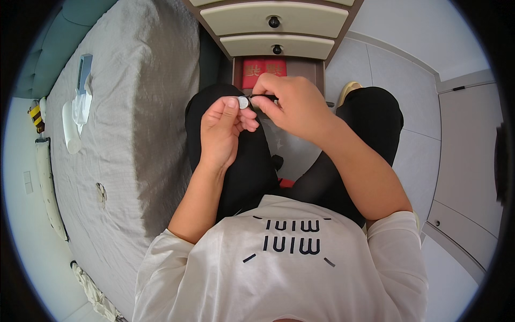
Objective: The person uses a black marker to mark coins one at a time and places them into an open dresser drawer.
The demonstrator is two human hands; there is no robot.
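My left hand (221,129) pinches a small, pale, round piece (243,102) between thumb and forefinger, its other fingers loosely curled. A slim black tool (268,97) is in the fingers of my right hand (295,106). Its tip points left and meets or nearly meets the edge of the round piece; I cannot tell exactly which. Both hands are raised above my knees, in front of an open bottom drawer (319,76). Inside that drawer lie red packets (264,65) with gold characters, partly covered by my right hand.
Closed cream drawers (241,20) with black knobs rise ahead. On my left is a bed with a grey sheet (108,133), bearing a white roll (72,129), a plastic-wrapped packet (82,106) and a blue box (85,68). A yellow slipper (348,91) rests on the tiled floor (418,151).
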